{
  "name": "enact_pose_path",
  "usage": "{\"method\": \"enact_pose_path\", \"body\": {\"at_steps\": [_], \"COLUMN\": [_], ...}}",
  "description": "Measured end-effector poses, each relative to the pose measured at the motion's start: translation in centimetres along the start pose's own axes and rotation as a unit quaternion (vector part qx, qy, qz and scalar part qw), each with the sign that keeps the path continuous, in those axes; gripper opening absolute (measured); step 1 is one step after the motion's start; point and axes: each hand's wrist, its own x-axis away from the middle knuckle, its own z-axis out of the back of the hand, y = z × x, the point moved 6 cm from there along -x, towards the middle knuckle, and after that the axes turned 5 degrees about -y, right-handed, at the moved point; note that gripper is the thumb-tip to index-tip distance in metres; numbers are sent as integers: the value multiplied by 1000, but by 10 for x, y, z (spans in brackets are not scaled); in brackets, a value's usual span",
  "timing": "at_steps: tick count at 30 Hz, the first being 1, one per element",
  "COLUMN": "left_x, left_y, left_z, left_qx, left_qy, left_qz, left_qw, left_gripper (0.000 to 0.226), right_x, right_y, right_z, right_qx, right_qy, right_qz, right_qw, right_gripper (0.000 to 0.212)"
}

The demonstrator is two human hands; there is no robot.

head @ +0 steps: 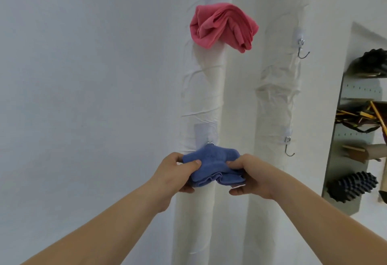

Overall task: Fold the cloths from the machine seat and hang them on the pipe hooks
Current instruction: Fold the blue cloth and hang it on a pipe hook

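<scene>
You face a white wall (pixel 83 76) with two upright pipes in front of it, both wrapped in creased white covering. The left pipe (pixel 201 101) stands straight ahead of you; the right pipe (pixel 276 97) stands just beside it. At the right edge a grey shelf unit (pixel 343 130) holds dark, knobbly rollers and a tangle of yellow and black straps.

High on the left pipe hangs a folded pink cloth (pixel 224 27), bunched and drooping on both sides so that its hook is hidden. Lower on the same pipe you hold a folded blue cloth (pixel 211 167) up against the pipe. Its top edge sits right at the lower hook (pixel 210 144), of which only the metal top shows above the fabric; whether the cloth is already caught on the hook cannot be told.

Your left hand (pixel 178 173) is closed on the cloth's left end, thumb on top and fingers curled underneath. Your right hand (pixel 251 175) is closed on the right end, thumb pressing the upper fold and fingers below the stacked layers.

The right pipe carries two bare metal hooks on clear adhesive pads: an upper hook (pixel 302 50) level with the bottom of the pink cloth, and a second bare hook (pixel 289 147) about level with the blue cloth.
</scene>
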Motion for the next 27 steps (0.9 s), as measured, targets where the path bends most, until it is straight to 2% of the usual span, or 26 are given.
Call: {"method": "enact_pose_path", "body": {"at_steps": [2, 4, 5, 7, 8, 9, 10, 11, 12, 13, 15, 18, 20, 23, 27], "left_x": [-1, -2, -2, -1, 3, 7, 12, 16, 18, 19, 21, 27, 24, 21, 19], "left_y": [0, 1, 3, 12, 21, 30, 34, 32, 27, 21, 12, 13, 12, 1, -8], "left_z": [-2, -3, -1, 3, 3, -3, -13, -23, -31, -35, -33, -28, -26, -28, -29], "left_qx": [21, 10, -14, -153, -261, -361, -439, -496, -530, -541, -507, -398, -336, -259, -143], "left_qy": [-2, 16, 36, 106, 148, 174, 175, 163, 149, 143, 138, 128, 123, 124, 119], "left_qz": [11, 8, -7, -107, -196, -298, -388, -447, -475, -476, -452, -404, -352, -300, -247], "left_qw": [1000, 1000, 999, 977, 934, 866, 791, 727, 686, 678, 721, 814, 865, 910, 951], "left_gripper": [27, 22, 23, 27, 29, 32, 32, 29, 26, 27, 30, 36, 32, 26, 27], "right_x": [-3, -3, 3, 19, 24, 27, 29, 30, 30, 30, 29, 27, 22, 18, 16], "right_y": [2, -10, -22, -42, -46, -46, -45, -43, -40, -38, -33, -27, -18, 0, 17], "right_z": [0, 12, 16, 5, -4, -9, -13, -14, -14, -14, -14, -17, -21, -29, -45], "right_qx": [26, 113, 172, 303, 359, 398, 414, 412, 399, 376, 327, 314, 277, 187, 32], "right_qy": [20, 141, 204, 221, 206, 192, 181, 167, 147, 123, 79, 73, 90, 106, 51], "right_qz": [-8, 88, 179, 342, 383, 397, 390, 369, 344, 319, 272, 258, 260, 263, 268], "right_qw": [999, 980, 947, 862, 826, 804, 803, 816, 837, 861, 902, 911, 921, 941, 962], "right_gripper": [30, 40, 46, 44, 38, 35, 35, 37, 39, 38, 32, 25, 25, 29, 34]}}
